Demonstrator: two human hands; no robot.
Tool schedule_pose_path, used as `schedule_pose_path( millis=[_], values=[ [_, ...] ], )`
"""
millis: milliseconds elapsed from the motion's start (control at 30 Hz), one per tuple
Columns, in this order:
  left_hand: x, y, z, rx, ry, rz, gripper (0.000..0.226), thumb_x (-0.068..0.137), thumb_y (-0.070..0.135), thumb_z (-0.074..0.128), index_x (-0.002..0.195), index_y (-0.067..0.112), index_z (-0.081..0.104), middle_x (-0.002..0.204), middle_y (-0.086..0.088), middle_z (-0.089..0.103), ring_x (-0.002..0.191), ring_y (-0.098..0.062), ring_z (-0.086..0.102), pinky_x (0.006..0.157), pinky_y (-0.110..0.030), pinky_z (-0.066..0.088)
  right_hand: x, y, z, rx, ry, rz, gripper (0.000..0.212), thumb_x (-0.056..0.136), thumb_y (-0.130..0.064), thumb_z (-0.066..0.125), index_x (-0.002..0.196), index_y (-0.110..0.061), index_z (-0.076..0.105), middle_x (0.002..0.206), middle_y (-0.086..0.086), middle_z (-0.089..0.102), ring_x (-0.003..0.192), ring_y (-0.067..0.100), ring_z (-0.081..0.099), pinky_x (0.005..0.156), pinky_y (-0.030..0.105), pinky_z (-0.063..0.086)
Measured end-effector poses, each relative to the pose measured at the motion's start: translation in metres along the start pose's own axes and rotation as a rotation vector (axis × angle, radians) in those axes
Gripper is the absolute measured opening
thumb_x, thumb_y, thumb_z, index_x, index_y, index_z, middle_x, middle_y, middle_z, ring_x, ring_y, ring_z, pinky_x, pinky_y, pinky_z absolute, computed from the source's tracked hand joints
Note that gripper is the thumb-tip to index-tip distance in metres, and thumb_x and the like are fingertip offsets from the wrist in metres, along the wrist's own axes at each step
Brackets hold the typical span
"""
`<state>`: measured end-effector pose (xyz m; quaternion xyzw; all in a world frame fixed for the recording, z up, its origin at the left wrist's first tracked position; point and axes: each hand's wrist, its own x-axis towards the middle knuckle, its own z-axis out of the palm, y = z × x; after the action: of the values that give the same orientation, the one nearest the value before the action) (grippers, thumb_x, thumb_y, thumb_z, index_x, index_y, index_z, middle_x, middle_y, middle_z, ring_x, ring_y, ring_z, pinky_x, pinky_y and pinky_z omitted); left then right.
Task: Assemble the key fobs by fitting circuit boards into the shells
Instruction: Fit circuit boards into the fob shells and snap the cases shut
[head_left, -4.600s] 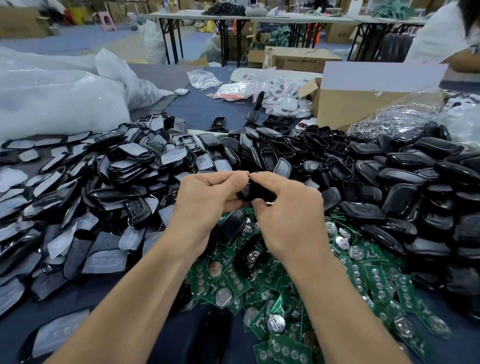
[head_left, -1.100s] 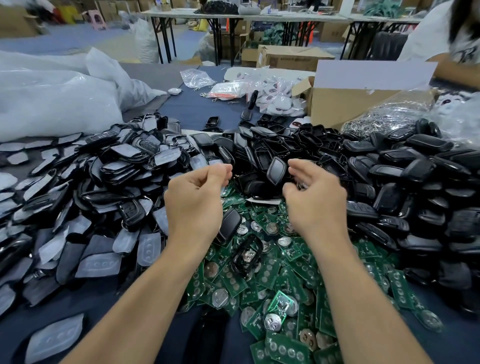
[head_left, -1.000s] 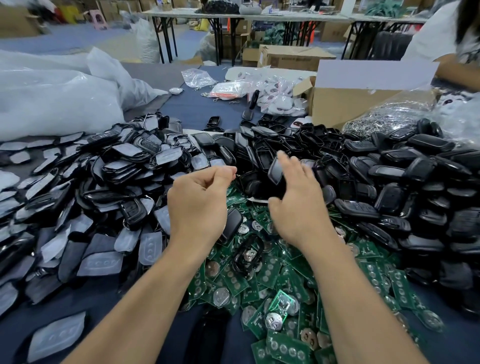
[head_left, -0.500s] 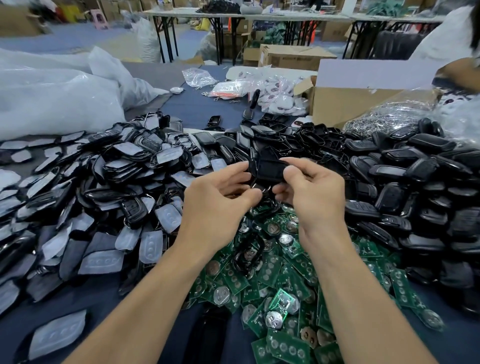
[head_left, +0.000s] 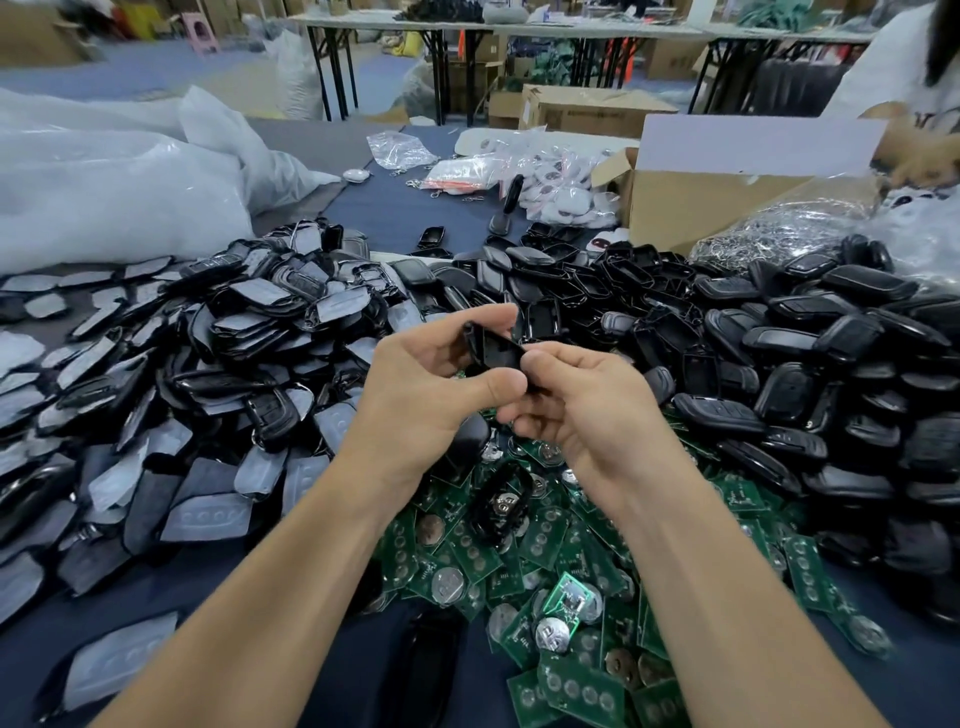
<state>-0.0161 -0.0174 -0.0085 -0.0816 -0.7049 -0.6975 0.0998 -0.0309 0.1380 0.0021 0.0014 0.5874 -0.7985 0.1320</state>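
"Shell (head_left: 493, 351): where is it now?"

"Raised above the heap of green circuit boards (head_left: 545, 551), between both hands. A second ago the right hand (head_left: 587, 410) was reaching into the black shell pile (head_left: 701, 332) and the left hand (head_left: 431, 384) held nothing. Now the left hand grips the shell, fingers curled over its far edge, thumb against the near one."

"And the right?"

"Its curled fingertips pinch the shell's right end. Half a second ago the piece showed its broad face; now it is tilted, rim uppermost."

"Meaning for the job?"

"A fresh shell is picked and is being turned into position. No board shows in either hand, so the fitting probably has yet to begin."

"How does it look?"

"Glossy black, thin-walled, apparently hollow; the fingers hide most of its inside."
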Motion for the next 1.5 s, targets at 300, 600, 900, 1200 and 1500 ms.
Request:
schedule_pose_path(
  millis=[300, 600, 900, 1200, 1500],
  values=[
    [0.007, 0.009, -0.002, -0.222, 0.303, -0.185, 0.016, 0.088, 0.038, 0.074, 0.083, 0.025, 0.082, 0.089, -0.004, 0.078, 0.078, -0.016, 0.073, 0.07, -0.028, 0.063, 0.002, 0.008, -0.017, -1.003, 0.064, -0.158, 0.029, 0.095, -0.028, 0.057, 0.076, -0.025, 0.079, 0.065, -0.007, 0.075, 0.053, 0.008, 0.065, 0.061, 0.028, 0.055],
    [0.008, 0.006, 0.002, -0.168, 0.306, -0.176, 0.027, 0.086, 0.044, 0.072, 0.1, 0.021, 0.077, 0.081, -0.002, 0.076, 0.057, -0.013, 0.067, 0.06, -0.025, 0.06, 0.006, 0.006, -0.024, -1.111, 0.253, -0.289, 0.032, 0.095, -0.011, 0.059, 0.108, -0.034, 0.078, 0.101, -0.016, 0.077, 0.049, -0.004, 0.052, 0.064, 0.016, 0.047],
    [0.008, -0.002, 0.003, -0.175, 0.374, -0.196, 0.034, 0.11, 0.028, 0.051, 0.124, -0.002, 0.059, 0.101, -0.021, 0.075, 0.056, -0.019, 0.07, 0.051, -0.026, 0.056, 0.0, -0.003, -0.019, -1.373, 0.044, -0.053, 0.039, 0.093, -0.014, 0.074, 0.121, -0.041, 0.072, 0.107, -0.007, 0.067, 0.074, 0.009, 0.062, 0.071, 0.026, 0.051],
    [0.009, -0.01, 0.003, -0.033, 0.331, -0.258, 0.028, 0.092, 0.026, 0.08, 0.096, 0.004, 0.063, 0.086, -0.012, 0.079, 0.046, -0.016, 0.062, 0.043, -0.022, 0.048, 0.008, 0.004, -0.025, -0.591, 0.21, -0.197, 0.023, 0.095, -0.005, 0.063, 0.091, -0.022, 0.078, 0.063, 0.01, 0.074, 0.045, 0.007, 0.062, 0.045, 0.018, 0.043],
    [0.006, -0.004, 0.002, -0.023, 0.215, -0.316, 0.019, 0.104, 0.003, 0.056, 0.101, 0.005, 0.074, 0.068, -0.01, 0.073, 0.049, -0.016, 0.063, 0.046, -0.022, 0.052, 0.007, 0.001, -0.019, -0.149, 0.16, -0.193, 0.025, 0.081, 0.016, 0.072, 0.078, -0.009, 0.074, 0.062, 0.007, 0.071, 0.052, 0.015, 0.065, 0.05, 0.02, 0.049]
  ],
)
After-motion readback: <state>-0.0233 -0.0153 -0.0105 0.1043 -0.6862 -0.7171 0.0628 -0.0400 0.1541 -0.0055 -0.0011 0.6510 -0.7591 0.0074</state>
